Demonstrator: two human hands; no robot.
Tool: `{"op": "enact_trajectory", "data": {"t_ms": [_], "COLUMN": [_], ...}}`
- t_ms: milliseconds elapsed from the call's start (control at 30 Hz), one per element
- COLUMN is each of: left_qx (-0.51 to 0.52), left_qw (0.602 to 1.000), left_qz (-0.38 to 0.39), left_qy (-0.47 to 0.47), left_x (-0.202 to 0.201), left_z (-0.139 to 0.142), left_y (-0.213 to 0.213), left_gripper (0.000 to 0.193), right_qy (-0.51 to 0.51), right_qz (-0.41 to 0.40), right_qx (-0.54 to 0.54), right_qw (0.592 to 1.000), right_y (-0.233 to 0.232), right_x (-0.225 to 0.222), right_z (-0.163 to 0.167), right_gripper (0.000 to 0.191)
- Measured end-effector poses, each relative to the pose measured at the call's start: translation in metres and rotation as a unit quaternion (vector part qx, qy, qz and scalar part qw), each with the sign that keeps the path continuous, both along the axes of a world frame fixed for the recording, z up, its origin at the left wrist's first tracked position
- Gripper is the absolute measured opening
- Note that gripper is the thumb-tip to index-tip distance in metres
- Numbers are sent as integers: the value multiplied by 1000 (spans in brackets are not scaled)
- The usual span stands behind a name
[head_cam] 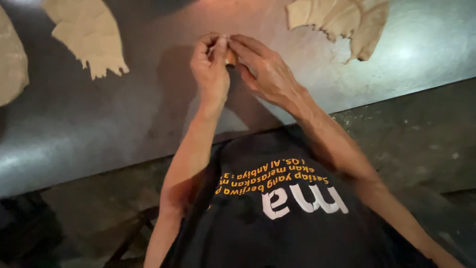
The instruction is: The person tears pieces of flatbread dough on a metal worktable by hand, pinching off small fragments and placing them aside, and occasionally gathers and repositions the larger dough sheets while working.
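Both of my hands meet above a shiny metal worktop [99, 124]. My left hand [210, 64] and my right hand [260, 64] pinch a small piece of pale dough [230, 57] between their fingertips. Most of the piece is hidden by my fingers. A flat sheet of dough with cut-out edges [89, 32] lies on the worktop to the left of my hands. Another cut sheet of dough [342, 20] lies at the upper right.
Part of a third dough sheet [10, 59] shows at the left edge. The worktop's front edge runs diagonally across the view, with a dark floor [421, 139] below it. My dark shirt with printed lettering [277, 213] fills the lower middle.
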State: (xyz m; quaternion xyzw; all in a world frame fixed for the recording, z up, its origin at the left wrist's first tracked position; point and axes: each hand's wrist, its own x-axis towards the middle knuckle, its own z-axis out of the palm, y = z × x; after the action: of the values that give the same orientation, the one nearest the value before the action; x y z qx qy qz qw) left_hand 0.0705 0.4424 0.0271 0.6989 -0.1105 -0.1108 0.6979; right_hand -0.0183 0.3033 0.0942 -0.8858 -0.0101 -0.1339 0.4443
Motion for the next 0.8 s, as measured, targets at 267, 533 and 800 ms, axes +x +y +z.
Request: {"op": "enact_trajectory", "data": {"t_ms": [267,533,800], "left_qx": [4,107,374], "left_qw": [998,989,811], "left_qz": [46,-33,-109], "left_qy": [52,-96,-437], "left_x": [-11,-10,13], "left_z": [-23,-52,-64], "left_y": [42,67,138], "left_gripper": [28,20,18], "right_qy": [-36,127,282], "right_qz": [-24,-55,221], "right_qx": [-19,267,332], "right_qw": [999,954,872], "right_y": [62,91,56], "right_x": [-3,-14,-65], "right_z": [-36,-78,-43], "right_gripper": [40,18,20]}}
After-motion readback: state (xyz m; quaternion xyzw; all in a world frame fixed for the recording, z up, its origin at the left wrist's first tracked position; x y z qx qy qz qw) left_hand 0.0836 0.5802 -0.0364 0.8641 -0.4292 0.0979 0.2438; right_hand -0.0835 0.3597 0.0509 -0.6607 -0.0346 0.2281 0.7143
